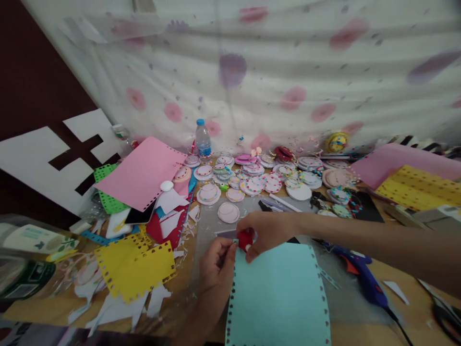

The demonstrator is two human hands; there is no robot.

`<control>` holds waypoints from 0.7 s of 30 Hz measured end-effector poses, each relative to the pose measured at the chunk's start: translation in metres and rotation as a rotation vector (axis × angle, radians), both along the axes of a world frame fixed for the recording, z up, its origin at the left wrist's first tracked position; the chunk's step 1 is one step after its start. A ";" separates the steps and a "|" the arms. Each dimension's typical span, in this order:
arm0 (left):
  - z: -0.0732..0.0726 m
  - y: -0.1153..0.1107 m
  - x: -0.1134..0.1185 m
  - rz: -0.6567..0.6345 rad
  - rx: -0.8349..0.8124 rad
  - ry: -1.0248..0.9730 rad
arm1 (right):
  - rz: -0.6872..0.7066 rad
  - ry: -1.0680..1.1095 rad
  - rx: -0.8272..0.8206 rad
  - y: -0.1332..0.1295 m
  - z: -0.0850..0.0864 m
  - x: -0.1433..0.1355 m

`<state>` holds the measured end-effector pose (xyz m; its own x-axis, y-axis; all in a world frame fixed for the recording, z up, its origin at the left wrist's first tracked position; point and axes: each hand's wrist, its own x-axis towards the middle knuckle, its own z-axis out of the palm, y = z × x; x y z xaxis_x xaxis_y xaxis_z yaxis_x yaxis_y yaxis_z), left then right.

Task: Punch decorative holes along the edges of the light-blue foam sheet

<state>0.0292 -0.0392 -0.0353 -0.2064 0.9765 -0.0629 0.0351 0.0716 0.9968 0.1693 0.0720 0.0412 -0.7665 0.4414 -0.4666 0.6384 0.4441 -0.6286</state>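
A light blue sheet of paper (277,293) lies in front of me, with rows of small punched shapes along its left and right edges. My left hand (218,269) pinches the sheet's upper left corner between thumb and fingers. My right hand (264,233) reaches in from the right and is closed around a small red craft punch (245,239) at that same corner. Its fingers cover part of the punch. Behind my hands sits a round white paper disc (228,212). A blue glue gun (360,274) rests to the right of the sheet.
Several decorated paper discs (252,185) crowd the back of the table. On the left are yellow punched paper (137,269), pink paper (144,170) and white scraps. A water bottle (203,139) stands behind. Scissors (446,312) lie at the lower right, near the glue gun's cord.
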 end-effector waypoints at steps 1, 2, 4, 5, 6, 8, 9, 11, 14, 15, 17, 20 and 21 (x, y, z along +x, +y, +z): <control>-0.002 -0.001 0.001 0.003 -0.008 -0.003 | 0.025 -0.022 0.010 0.000 0.000 -0.002; -0.003 -0.002 0.001 0.003 -0.010 -0.005 | 0.044 -0.032 0.021 0.000 -0.001 -0.003; -0.005 -0.003 0.002 0.001 -0.007 -0.008 | 0.065 -0.019 0.055 -0.002 -0.003 -0.005; -0.005 -0.004 0.003 0.003 -0.006 -0.012 | 0.068 -0.006 0.078 -0.003 -0.004 -0.006; -0.004 -0.004 0.003 0.009 -0.005 -0.019 | 0.068 0.006 0.101 -0.004 -0.005 -0.006; -0.003 -0.005 0.004 0.021 -0.003 -0.046 | 0.070 0.022 0.135 -0.007 -0.008 -0.006; -0.002 -0.005 0.004 0.020 -0.002 -0.063 | 0.074 0.024 0.142 -0.007 -0.010 -0.006; -0.001 -0.006 0.003 0.001 -0.002 -0.096 | 0.080 0.032 0.151 -0.008 -0.012 -0.006; -0.001 -0.006 0.001 -0.046 -0.030 -0.141 | 0.078 0.047 0.174 -0.006 -0.014 -0.005; -0.001 -0.005 0.000 -0.057 -0.045 -0.156 | 0.073 0.046 0.181 -0.004 -0.013 -0.005; 0.000 -0.003 -0.002 -0.077 -0.066 -0.184 | 0.060 0.026 0.196 -0.002 -0.012 -0.005; 0.005 0.004 -0.005 -0.125 -0.081 -0.167 | 0.043 -0.004 0.228 0.001 -0.009 -0.005; 0.007 0.007 -0.006 -0.152 -0.087 -0.129 | 0.044 -0.002 0.242 0.002 -0.008 -0.006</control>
<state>0.0227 -0.0321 -0.0280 -0.0415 0.9856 -0.1641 -0.0751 0.1607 0.9841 0.1637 0.0737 0.0335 -0.7866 0.5070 -0.3525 0.6163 0.6091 -0.4992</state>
